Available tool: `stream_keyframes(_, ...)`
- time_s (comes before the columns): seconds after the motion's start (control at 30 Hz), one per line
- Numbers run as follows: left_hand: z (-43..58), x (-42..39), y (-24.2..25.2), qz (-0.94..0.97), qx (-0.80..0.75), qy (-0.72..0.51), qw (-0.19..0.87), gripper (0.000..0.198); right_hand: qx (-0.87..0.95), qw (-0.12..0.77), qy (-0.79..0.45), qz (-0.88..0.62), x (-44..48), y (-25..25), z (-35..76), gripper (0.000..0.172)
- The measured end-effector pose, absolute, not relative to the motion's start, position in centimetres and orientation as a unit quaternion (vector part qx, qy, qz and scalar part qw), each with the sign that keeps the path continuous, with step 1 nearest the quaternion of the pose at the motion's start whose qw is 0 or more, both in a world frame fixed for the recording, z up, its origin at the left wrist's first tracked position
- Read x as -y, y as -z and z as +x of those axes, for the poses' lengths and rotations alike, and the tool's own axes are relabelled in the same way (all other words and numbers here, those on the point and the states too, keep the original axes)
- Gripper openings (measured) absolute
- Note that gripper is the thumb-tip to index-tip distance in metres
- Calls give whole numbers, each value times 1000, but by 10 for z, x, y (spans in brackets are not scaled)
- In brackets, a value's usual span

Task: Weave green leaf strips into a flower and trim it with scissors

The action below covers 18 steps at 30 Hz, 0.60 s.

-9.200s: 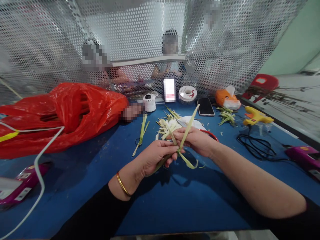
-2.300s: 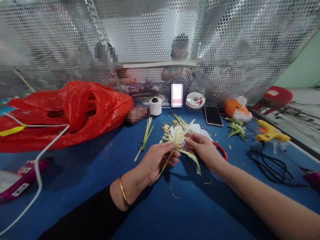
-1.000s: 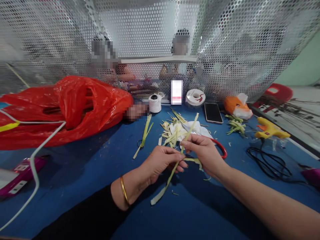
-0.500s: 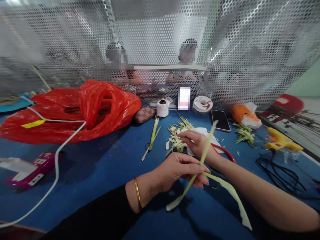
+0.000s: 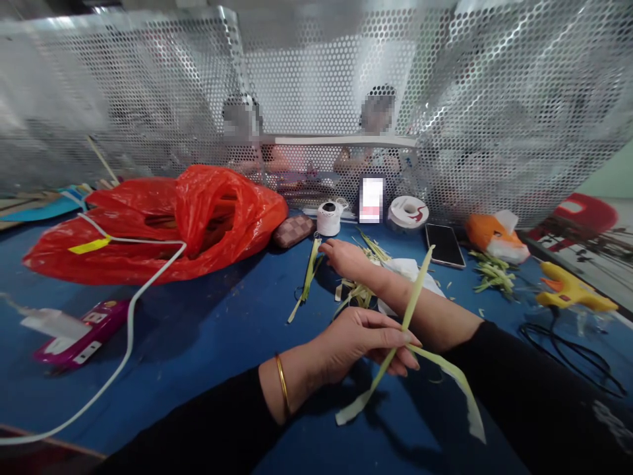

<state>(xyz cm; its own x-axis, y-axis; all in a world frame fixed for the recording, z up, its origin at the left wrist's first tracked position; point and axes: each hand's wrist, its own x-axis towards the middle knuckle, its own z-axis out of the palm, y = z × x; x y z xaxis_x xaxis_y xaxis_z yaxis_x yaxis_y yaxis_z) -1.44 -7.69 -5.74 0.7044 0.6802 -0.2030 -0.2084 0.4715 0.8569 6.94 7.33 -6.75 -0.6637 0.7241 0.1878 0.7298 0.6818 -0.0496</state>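
My left hand [image 5: 373, 340] is closed in a pinch on pale green leaf strips [image 5: 416, 288] that cross at the fingertips. One end points up, and two others hang down toward me. My right hand [image 5: 346, 257] is stretched over the far side of the table, back upward, with its fingertips beside the top of a thin bundle of green strips [image 5: 307, 280]. Its thumb and most of its fingers are hidden, so whether it touches the bundle cannot be told. Beneath the right forearm lies a pile of leaf scraps [image 5: 361, 295].
A red plastic bag [image 5: 163, 257] and a purple power strip [image 5: 82, 335] lie left. Behind are a thread spool [image 5: 329, 221], a ribbon roll [image 5: 408, 214] and a lit screen [image 5: 370, 200]. Right stand a dark phone [image 5: 445, 244] and a yellow glue gun [image 5: 573, 288]. Perforated metal [image 5: 316, 72] rises behind.
My right hand has moved left and away from me, from the scrap pile to the green bundle. My left hand keeps its strips almost in place. The view has shifted slightly.
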Motion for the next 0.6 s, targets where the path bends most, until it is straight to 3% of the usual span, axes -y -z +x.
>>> stream_keyframes(0.33, -14, 77, 58, 439, -276, -280, 808, 25, 892, 149, -107, -412, -66, 53, 86, 14)
stream_keyframes(0.5, -13, 78, 57, 434, -291, -282, 804, 32, 811, 254, -244, -467, -46, 30, 156, 5)
stream_keyframes(0.6, -11, 77, 57, 422, -327, -296, 793, 33, 697, 377, -300, -531, -25, 33, 203, 17)
